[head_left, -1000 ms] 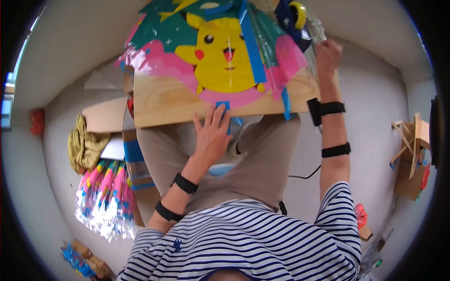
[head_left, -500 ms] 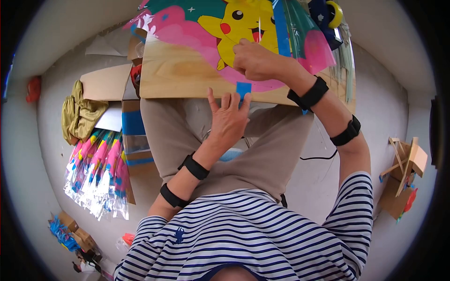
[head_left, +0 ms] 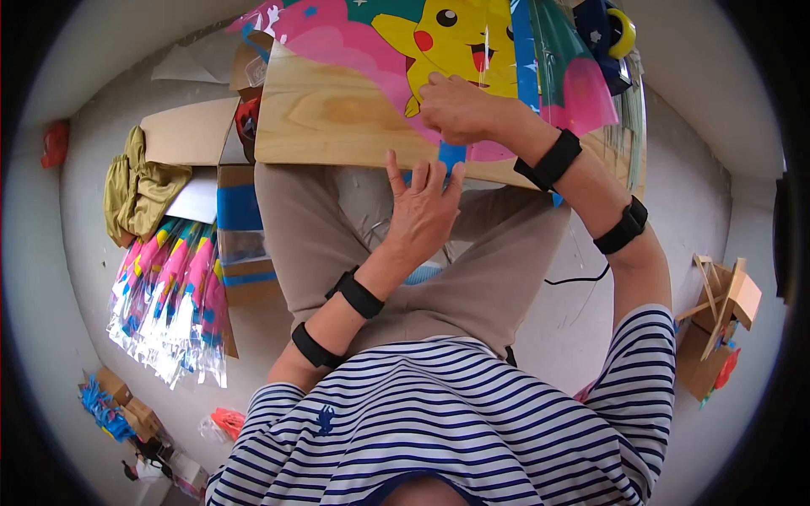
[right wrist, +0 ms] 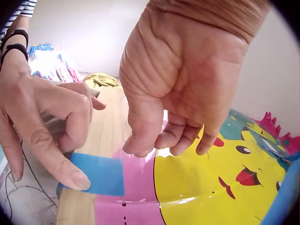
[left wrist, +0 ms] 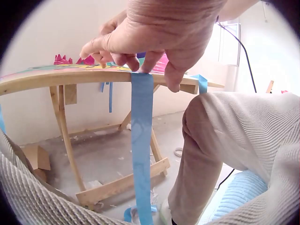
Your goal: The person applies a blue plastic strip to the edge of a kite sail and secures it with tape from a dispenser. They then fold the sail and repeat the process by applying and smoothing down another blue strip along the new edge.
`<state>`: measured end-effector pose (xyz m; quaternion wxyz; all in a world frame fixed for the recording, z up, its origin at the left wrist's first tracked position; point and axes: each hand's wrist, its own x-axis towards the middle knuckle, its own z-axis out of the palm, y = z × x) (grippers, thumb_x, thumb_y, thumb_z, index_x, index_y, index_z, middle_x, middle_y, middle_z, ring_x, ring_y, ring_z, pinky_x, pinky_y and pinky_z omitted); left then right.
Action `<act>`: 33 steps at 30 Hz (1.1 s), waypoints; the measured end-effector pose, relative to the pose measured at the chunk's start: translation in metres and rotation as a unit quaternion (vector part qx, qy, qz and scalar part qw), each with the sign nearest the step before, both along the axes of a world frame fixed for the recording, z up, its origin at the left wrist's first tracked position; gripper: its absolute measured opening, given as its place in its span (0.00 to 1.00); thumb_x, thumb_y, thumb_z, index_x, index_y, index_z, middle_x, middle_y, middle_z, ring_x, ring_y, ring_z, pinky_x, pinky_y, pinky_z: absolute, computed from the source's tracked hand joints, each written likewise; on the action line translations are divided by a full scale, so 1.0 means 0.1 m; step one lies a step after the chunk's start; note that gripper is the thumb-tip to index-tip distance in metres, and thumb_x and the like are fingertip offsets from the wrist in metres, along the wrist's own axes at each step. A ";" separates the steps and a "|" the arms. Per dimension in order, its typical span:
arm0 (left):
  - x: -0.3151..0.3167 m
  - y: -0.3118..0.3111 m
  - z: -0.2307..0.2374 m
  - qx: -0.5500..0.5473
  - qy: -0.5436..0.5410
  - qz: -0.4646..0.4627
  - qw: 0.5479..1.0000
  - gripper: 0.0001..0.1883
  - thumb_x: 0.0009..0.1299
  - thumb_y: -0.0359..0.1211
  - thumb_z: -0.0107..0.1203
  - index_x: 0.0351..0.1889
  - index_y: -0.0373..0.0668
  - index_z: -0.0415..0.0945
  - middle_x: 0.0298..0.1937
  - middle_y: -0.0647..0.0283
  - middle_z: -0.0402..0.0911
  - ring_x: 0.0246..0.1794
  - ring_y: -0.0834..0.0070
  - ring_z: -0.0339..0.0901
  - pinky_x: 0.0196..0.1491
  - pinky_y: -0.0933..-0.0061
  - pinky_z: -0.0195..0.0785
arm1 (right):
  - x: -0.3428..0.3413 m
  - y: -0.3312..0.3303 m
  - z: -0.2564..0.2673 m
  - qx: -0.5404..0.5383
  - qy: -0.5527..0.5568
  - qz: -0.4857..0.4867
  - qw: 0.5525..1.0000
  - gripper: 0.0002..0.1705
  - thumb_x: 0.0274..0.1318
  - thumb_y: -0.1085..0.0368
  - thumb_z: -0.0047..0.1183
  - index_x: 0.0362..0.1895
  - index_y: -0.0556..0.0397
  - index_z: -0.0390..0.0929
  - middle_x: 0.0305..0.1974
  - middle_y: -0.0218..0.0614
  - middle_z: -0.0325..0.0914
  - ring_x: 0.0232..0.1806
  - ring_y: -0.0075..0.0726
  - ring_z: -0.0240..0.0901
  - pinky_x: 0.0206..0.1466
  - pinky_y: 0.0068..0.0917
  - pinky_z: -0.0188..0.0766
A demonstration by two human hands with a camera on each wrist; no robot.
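My left hand (head_left: 423,211) is at the table's front edge, its extended index finger pressing the end of a blue strip (right wrist: 101,174). In the left wrist view, the same blue strip (left wrist: 142,140) hangs straight down from the edge. Just beyond it, my right hand (head_left: 468,110) hovers low over a printed plastic sheet (head_left: 371,59) with a yellow cartoon figure on a pink and green ground. The right fingers are curled, with thumb and index tips together beside the strip's end. I cannot tell whether a small thing is between them.
A navy tape dispenser with a yellow roll (head_left: 622,34) stands at the table's far right, beside thin pale rods (head_left: 629,143). More printed plastic (head_left: 169,295) drapes over a cardboard box (head_left: 245,198) at the left. Wooden pieces (head_left: 717,295) lie on the right.
My right hand came from the table's right side, by the dispenser, to the sheet's front middle. The left hand stayed at the strip. The head view shifted, so the sheet sits higher.
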<state>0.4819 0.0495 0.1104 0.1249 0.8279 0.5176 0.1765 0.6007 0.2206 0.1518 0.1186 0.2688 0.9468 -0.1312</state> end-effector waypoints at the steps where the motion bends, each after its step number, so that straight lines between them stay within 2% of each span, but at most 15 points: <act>1: 0.00 0.00 0.00 0.001 0.001 0.001 1.000 0.40 0.53 0.36 0.72 0.67 0.43 0.71 0.52 0.60 0.64 0.57 0.59 0.63 0.73 0.21 0.30 | 0.00 0.00 0.00 0.001 -0.005 0.001 1.000 0.05 0.46 0.69 0.57 0.25 0.54 0.85 0.35 0.41 0.76 0.47 0.50 0.68 0.45 0.43 0.68; 15: 0.03 0.01 0.00 0.012 0.006 0.009 1.000 0.40 0.52 0.37 0.73 0.66 0.44 0.72 0.59 0.59 0.62 0.62 0.57 0.61 0.73 0.22 0.30 | 0.01 -0.03 -0.01 0.016 0.001 0.000 1.000 0.05 0.46 0.70 0.57 0.27 0.55 0.85 0.36 0.40 0.76 0.48 0.49 0.69 0.45 0.42 0.68; 24: 0.03 0.01 -0.02 0.022 0.007 0.005 1.000 0.37 0.52 0.37 0.72 0.63 0.43 0.75 0.71 0.60 0.60 0.65 0.55 0.59 0.71 0.19 0.30 | -0.01 -0.05 0.00 0.029 -0.008 -0.003 1.000 0.06 0.45 0.71 0.57 0.28 0.55 0.86 0.37 0.41 0.77 0.49 0.49 0.69 0.47 0.43 0.69; 28: 0.02 0.01 -0.02 0.023 0.007 0.003 1.000 0.37 0.52 0.37 0.72 0.63 0.43 0.75 0.70 0.60 0.60 0.65 0.55 0.60 0.71 0.18 0.31 | -0.01 -0.06 0.02 0.032 -0.016 -0.004 0.999 0.07 0.46 0.71 0.56 0.29 0.55 0.86 0.37 0.41 0.78 0.49 0.49 0.69 0.48 0.43 0.69; 33: -0.01 0.03 0.02 0.012 0.002 -0.002 1.000 0.37 0.52 0.37 0.72 0.63 0.44 0.75 0.70 0.60 0.62 0.66 0.55 0.60 0.70 0.18 0.32 | -0.03 -0.05 -0.01 0.052 -0.026 -0.009 0.998 0.07 0.42 0.69 0.59 0.29 0.54 0.87 0.36 0.40 0.79 0.49 0.49 0.71 0.46 0.43 0.70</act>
